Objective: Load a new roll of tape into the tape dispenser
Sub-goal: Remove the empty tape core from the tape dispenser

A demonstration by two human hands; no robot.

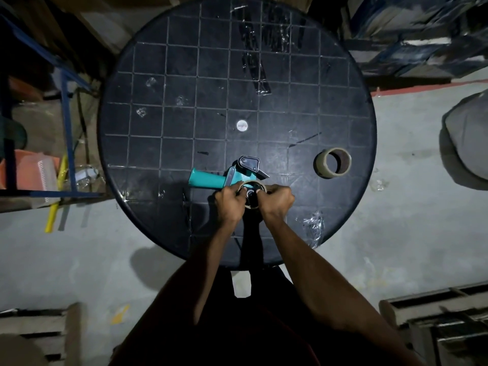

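A round, dark plastic table (163, 83) fills the view from above, its top moulded into a grid of squares with pale lines and scuffed with bits of crinkled clear film. A small white disc (242, 126) sits at its centre.

At about 6 o'clock from that disc lies the dispenser (229, 175), flat on its side: a smooth teal handle pointing toward 9 o'clock, a teal body, and a dark rounded plate at the head with a pointed tip toward 3 o'clock. Touching its near edge is a thin ring (250, 192), pale and papery like a cardboard core, seated around the dispenser's dark hub.

Both hands meet on that ring. The left hand (229, 202) is curled closed, fingers pinching the ring's rim at 9 o'clock. The right hand (277, 200) is likewise curled, fingertips gripping the rim at 3 o'clock. How tightly either holds cannot be told.

At roughly 4 o'clock on the table, well apart from the hands, stands a roll (332, 163) of brownish tape, thick-walled, glossy, with a wide hollow centre, tilted on its edge near the table rim.

Strips of shiny clear tape (257, 70) are stuck toward 12 o'clock.
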